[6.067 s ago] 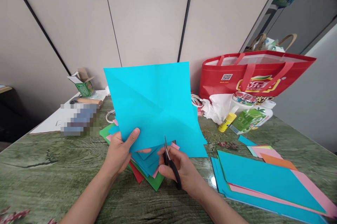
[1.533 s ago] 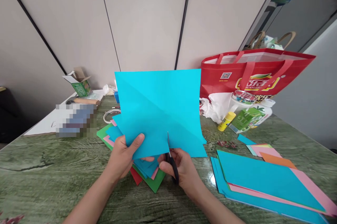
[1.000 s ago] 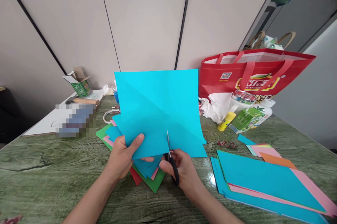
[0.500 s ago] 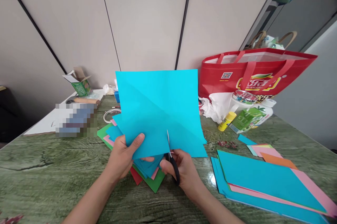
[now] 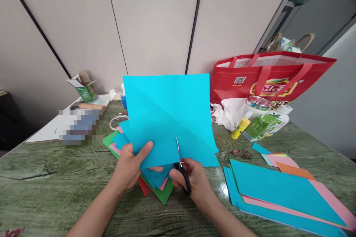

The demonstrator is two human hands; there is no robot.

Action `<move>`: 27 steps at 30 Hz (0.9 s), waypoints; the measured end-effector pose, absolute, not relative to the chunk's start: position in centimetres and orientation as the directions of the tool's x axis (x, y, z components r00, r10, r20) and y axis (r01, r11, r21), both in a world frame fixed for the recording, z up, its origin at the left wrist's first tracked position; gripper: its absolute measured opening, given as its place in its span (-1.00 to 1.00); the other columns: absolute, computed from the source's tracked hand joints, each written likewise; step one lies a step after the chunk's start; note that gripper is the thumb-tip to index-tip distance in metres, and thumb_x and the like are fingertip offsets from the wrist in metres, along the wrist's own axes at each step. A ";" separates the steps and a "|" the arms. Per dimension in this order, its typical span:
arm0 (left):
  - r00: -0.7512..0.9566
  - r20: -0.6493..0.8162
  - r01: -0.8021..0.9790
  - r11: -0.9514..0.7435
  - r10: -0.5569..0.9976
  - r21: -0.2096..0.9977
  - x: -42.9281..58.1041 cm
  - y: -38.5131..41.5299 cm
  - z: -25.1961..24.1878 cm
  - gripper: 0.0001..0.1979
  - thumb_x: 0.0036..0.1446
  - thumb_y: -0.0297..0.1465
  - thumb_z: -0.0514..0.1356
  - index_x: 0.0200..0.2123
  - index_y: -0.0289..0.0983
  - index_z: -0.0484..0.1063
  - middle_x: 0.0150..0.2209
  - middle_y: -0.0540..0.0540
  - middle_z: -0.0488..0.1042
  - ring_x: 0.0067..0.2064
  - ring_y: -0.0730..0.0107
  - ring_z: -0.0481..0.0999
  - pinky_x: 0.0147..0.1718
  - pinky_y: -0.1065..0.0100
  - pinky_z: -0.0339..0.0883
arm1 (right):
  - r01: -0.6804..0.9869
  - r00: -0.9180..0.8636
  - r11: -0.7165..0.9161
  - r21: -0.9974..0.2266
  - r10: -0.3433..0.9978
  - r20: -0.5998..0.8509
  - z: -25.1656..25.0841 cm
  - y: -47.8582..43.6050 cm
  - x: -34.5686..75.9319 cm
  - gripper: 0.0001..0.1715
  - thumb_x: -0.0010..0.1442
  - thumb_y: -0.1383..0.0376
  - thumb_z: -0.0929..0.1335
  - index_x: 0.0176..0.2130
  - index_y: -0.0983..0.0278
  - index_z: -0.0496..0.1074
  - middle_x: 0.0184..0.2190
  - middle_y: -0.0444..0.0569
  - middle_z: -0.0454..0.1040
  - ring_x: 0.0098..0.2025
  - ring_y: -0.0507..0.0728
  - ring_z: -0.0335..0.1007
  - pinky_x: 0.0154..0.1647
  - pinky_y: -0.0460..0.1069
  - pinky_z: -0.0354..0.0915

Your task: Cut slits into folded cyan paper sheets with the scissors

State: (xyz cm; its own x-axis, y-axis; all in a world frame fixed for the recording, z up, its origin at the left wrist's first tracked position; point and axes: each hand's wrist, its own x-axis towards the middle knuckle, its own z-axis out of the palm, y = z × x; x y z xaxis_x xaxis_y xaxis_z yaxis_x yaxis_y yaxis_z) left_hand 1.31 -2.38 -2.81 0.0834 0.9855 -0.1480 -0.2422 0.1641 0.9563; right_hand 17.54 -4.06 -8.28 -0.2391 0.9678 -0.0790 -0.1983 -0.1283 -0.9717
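My left hand pinches the lower left edge of an upright, creased cyan paper sheet, thumb on the front. My right hand grips black-handled scissors just below the sheet's bottom edge. The blades point upward into the paper, a short way up from that edge. Under both hands lies a small heap of cyan, green, red and pink paper pieces on the green table.
A stack of cyan, pink and orange sheets lies at the right. Behind it stand a red tote bag, white tissue, a yellow glue stick and a white bottle. A small green carton and a tape roll sit at the left.
Over six seconds the sheet has come lower and shifted right, with the blades now a little deeper in its bottom edge. In the last second almost nothing moves.
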 end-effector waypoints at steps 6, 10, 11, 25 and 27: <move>0.081 -0.153 -0.228 0.168 0.985 0.959 1.4 -2.4 -2.7 -0.51 -0.08 -0.30 0.22 -0.03 -0.31 0.29 -0.08 -0.17 0.46 -0.51 0.18 0.55 -0.46 0.10 0.49 | -0.190 -0.248 -0.125 -0.974 0.966 -0.075 -8.4 -4.1 17.6 -0.56 -0.23 0.06 0.46 -0.47 0.32 0.33 -0.72 -0.17 0.31 -0.66 0.00 0.19 -0.64 -0.10 0.15; 0.083 -0.152 -0.225 0.167 0.985 0.960 1.4 -2.5 -2.8 -0.51 -0.10 -0.27 0.23 -0.06 -0.32 0.31 -0.11 -0.20 0.48 -0.50 0.17 0.55 -0.48 0.13 0.48 | -0.172 -0.229 -0.129 -0.977 0.969 -0.088 -8.1 -4.0 17.5 -0.54 -0.27 0.03 0.46 -0.50 0.31 0.32 -0.75 -0.19 0.29 -0.68 0.00 0.18 -0.65 -0.09 0.14; 0.076 -0.155 -0.220 0.168 0.985 0.961 1.4 -2.5 -2.7 -0.50 -0.12 -0.25 0.24 -0.07 -0.32 0.32 -0.12 -0.21 0.48 -0.49 0.16 0.55 -0.48 0.14 0.48 | -0.169 -0.226 -0.133 -0.977 0.970 -0.093 -8.0 -4.0 17.5 -0.53 -0.28 0.02 0.46 -0.51 0.31 0.32 -0.75 -0.19 0.29 -0.69 0.00 0.17 -0.65 -0.09 0.14; 0.112 -0.175 -0.168 0.192 0.978 0.967 1.6 -2.6 -2.7 -0.55 -0.16 -0.25 0.26 -0.16 -0.33 0.39 -0.48 -0.11 0.58 -0.58 0.17 0.53 -0.56 0.18 0.45 | -0.348 -0.288 -0.058 -0.936 0.957 0.048 -7.1 -4.0 17.5 -0.35 -0.15 0.10 0.44 -0.07 0.28 0.33 -0.14 0.08 0.46 -0.10 0.34 0.35 -0.23 0.14 0.33; 0.127 -0.169 -0.165 0.189 0.977 0.968 1.5 -2.6 -2.7 -0.65 -0.13 -0.28 0.25 -0.24 -0.34 0.42 -0.56 -0.09 0.57 -0.59 0.17 0.52 -0.55 0.18 0.45 | -0.346 -0.288 -0.049 -0.937 0.956 0.056 -7.0 -4.0 17.5 -0.29 -0.18 0.07 0.44 -0.05 0.28 0.31 -0.13 0.07 0.46 -0.12 0.34 0.36 -0.24 0.13 0.35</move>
State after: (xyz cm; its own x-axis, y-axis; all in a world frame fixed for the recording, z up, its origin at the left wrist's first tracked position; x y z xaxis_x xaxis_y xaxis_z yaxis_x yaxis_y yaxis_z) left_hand 1.51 -2.60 -2.68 0.1270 0.9774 -0.1690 -0.1653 0.1889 0.9680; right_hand 17.53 -3.98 -6.98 -0.2881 0.9560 0.0560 -0.3459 -0.0493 -0.9370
